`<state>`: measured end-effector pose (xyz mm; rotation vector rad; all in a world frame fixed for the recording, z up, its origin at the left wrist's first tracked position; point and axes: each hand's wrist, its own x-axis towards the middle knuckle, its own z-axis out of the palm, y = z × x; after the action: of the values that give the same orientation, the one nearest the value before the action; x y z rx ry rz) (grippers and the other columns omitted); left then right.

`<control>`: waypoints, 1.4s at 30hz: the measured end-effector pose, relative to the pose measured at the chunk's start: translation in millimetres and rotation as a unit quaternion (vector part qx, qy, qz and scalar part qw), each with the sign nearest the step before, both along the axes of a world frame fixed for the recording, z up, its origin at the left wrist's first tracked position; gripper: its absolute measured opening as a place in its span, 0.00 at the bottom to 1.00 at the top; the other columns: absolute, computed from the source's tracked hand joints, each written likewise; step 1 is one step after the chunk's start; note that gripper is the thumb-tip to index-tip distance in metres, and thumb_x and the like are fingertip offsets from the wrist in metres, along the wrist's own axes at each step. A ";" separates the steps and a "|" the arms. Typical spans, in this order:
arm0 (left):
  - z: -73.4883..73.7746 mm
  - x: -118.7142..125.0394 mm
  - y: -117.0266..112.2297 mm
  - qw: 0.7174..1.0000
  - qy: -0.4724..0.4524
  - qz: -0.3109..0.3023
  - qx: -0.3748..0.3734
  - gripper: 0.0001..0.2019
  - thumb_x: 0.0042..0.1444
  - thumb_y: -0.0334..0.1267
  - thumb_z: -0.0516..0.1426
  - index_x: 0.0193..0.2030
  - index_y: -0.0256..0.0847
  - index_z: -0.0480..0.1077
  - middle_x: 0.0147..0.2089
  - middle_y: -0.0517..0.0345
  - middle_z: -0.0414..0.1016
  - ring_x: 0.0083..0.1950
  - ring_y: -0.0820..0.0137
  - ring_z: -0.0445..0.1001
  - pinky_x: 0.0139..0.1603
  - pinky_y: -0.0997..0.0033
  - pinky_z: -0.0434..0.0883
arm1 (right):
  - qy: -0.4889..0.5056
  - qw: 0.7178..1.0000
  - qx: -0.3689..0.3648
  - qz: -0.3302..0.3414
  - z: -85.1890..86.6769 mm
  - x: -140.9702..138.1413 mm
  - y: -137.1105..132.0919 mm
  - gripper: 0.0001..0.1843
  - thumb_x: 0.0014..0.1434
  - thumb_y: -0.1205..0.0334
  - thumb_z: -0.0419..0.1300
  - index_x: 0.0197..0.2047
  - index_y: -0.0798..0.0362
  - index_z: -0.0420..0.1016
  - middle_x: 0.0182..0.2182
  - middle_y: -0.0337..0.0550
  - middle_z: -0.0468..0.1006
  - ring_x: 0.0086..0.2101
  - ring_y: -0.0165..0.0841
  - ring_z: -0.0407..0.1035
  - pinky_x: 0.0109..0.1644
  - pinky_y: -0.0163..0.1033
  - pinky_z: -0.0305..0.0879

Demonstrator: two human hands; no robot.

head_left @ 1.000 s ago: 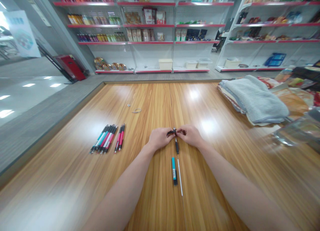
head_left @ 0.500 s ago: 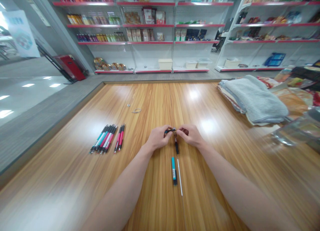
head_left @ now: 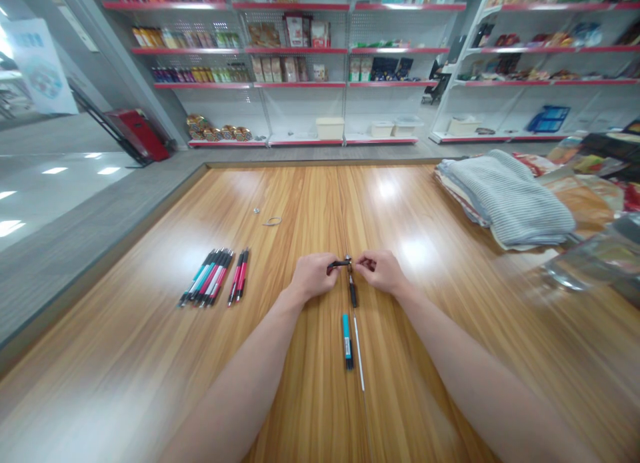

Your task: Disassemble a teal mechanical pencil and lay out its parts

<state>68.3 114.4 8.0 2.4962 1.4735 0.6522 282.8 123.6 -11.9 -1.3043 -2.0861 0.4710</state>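
Observation:
My left hand (head_left: 316,275) is closed around a slim black pen part (head_left: 340,264), whose silver end sticks out to the right. Just across from that end, my right hand (head_left: 381,269) has its fingers pinched together; whatever they hold is too small to make out. Between the hands, a black pen piece (head_left: 353,293) with a shiny upper section lies on the table. Closer to me lie a turquoise and black pen barrel (head_left: 347,339) and a thin white refill tube (head_left: 359,356), side by side.
Several pens (head_left: 207,277) lie in a row at left, with two pink pens (head_left: 239,277) beside them. A wire ring (head_left: 273,221) and a small metal bit (head_left: 257,210) lie farther back. Folded cloths (head_left: 510,199) and a clear container (head_left: 580,263) stand at right.
My left fingers have shifted slightly left, so more of the black pen part shows. My right fingertips have drawn closer together. The pens and loose parts stay put.

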 end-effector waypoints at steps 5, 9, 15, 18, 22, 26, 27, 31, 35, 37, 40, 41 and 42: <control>-5.2 0.3 3.1 1.000 0.004 -0.023 -0.007 0.09 0.57 0.37 0.54 0.40 0.46 0.75 0.38 0.58 0.78 0.40 0.67 0.75 0.36 0.72 0.64 | -0.037 0.999 -0.003 -0.002 -0.4 -3.1 0.5 0.05 0.54 0.60 0.61 0.33 0.49 0.78 0.22 0.36 0.74 0.24 0.28 0.66 0.27 0.32 0.54; -7.0 0.6 4.0 0.999 0.005 -0.042 -0.011 0.12 0.55 0.34 0.55 0.44 0.49 0.76 0.42 0.61 0.79 0.42 0.68 0.75 0.37 0.72 0.65 | -0.057 0.998 -0.005 -0.005 0.1 -4.1 0.4 0.05 0.55 0.60 0.61 0.34 0.48 0.78 0.23 0.36 0.75 0.25 0.28 0.66 0.28 0.32 0.54; -9.1 -0.4 4.7 0.999 0.001 -0.052 -0.009 0.14 0.54 0.33 0.55 0.46 0.50 0.75 0.43 0.62 0.79 0.43 0.68 0.75 0.39 0.72 0.66 | -0.060 0.998 -0.002 -0.009 -1.0 -4.1 1.2 0.06 0.55 0.60 0.61 0.35 0.46 0.79 0.22 0.34 0.74 0.25 0.28 0.66 0.28 0.33 0.54; -9.8 -0.2 5.6 0.998 0.000 -0.056 -0.008 0.15 0.54 0.33 0.55 0.46 0.50 0.75 0.43 0.62 0.79 0.44 0.67 0.75 0.39 0.72 0.66 | -0.059 0.998 -0.001 -0.007 -1.8 -4.2 1.9 0.06 0.55 0.60 0.60 0.36 0.46 0.79 0.22 0.34 0.74 0.25 0.28 0.66 0.28 0.33 0.53; -10.8 -0.4 6.0 0.998 -0.003 -0.058 -0.006 0.15 0.54 0.33 0.55 0.46 0.51 0.75 0.43 0.63 0.79 0.44 0.67 0.76 0.39 0.71 0.66 | -0.057 0.998 0.001 -0.007 -3.0 -4.2 2.4 0.06 0.56 0.59 0.60 0.35 0.46 0.79 0.22 0.34 0.74 0.24 0.28 0.66 0.28 0.33 0.53; -12.1 -1.1 5.9 0.998 -0.008 -0.061 -0.007 0.15 0.54 0.33 0.55 0.46 0.51 0.75 0.43 0.62 0.79 0.44 0.67 0.76 0.40 0.71 0.67 | -0.056 0.998 0.001 -0.009 -3.4 -3.9 2.4 0.05 0.56 0.59 0.60 0.36 0.45 0.78 0.22 0.34 0.74 0.24 0.28 0.66 0.28 0.32 0.53; -12.3 -1.1 5.9 0.998 -0.009 -0.061 -0.007 0.15 0.54 0.33 0.55 0.46 0.50 0.75 0.43 0.62 0.79 0.44 0.67 0.76 0.40 0.71 0.67 | -0.055 0.998 0.001 -0.010 -3.4 -3.9 2.5 0.05 0.56 0.59 0.60 0.36 0.45 0.78 0.22 0.34 0.74 0.24 0.28 0.66 0.28 0.32 0.52; -12.0 -0.5 5.8 0.998 -0.012 -0.059 -0.008 0.14 0.54 0.34 0.55 0.46 0.49 0.75 0.43 0.61 0.79 0.44 0.67 0.76 0.39 0.71 0.66 | -0.053 0.999 0.001 -0.006 -3.2 -3.6 2.7 0.06 0.56 0.59 0.60 0.35 0.46 0.78 0.22 0.35 0.74 0.24 0.28 0.65 0.28 0.32 0.52; -8.9 -0.4 4.2 0.998 -0.018 -0.061 -0.011 0.13 0.55 0.35 0.55 0.45 0.48 0.76 0.41 0.60 0.79 0.43 0.67 0.76 0.39 0.71 0.66 | -0.040 0.999 0.009 0.007 -1.1 -2.0 1.6 0.07 0.57 0.61 0.58 0.35 0.49 0.78 0.23 0.37 0.75 0.23 0.28 0.65 0.28 0.33 0.52; -6.9 -1.4 3.3 0.997 -0.026 -0.069 -0.016 0.12 0.56 0.37 0.55 0.45 0.47 0.75 0.40 0.59 0.79 0.42 0.67 0.75 0.39 0.71 0.67 | -0.026 0.999 0.007 0.017 2.1 -0.6 -0.3 0.08 0.56 0.63 0.57 0.34 0.50 0.78 0.23 0.38 0.75 0.22 0.27 0.63 0.27 0.33 0.52; -4.9 -3.3 2.8 0.995 -0.045 -0.087 -0.018 0.12 0.59 0.39 0.53 0.47 0.46 0.74 0.40 0.58 0.78 0.42 0.68 0.75 0.40 0.71 0.68 | -0.001 0.999 0.000 0.053 8.6 0.1 -5.2 0.08 0.54 0.66 0.57 0.36 0.52 0.77 0.23 0.37 0.73 0.22 0.27 0.63 0.28 0.32 0.53; -4.8 -3.7 2.8 0.994 -0.050 -0.093 -0.014 0.13 0.61 0.39 0.52 0.48 0.46 0.74 0.40 0.58 0.78 0.42 0.68 0.75 0.40 0.71 0.68 | 0.006 0.998 0.002 0.070 10.6 -0.8 -6.9 0.08 0.54 0.65 0.57 0.37 0.53 0.76 0.23 0.37 0.73 0.23 0.27 0.63 0.28 0.32 0.54; -4.9 -3.7 2.8 0.994 -0.053 -0.099 -0.008 0.13 0.61 0.38 0.51 0.49 0.45 0.73 0.40 0.57 0.77 0.42 0.68 0.75 0.40 0.71 0.68 | 0.011 0.997 0.007 0.082 12.1 -2.3 -8.5 0.07 0.55 0.63 0.58 0.37 0.53 0.76 0.24 0.38 0.73 0.24 0.27 0.63 0.29 0.32 0.54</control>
<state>64.7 117.2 3.2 2.5099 1.1726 0.7195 280.5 115.1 0.2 -1.1201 -2.1837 0.5387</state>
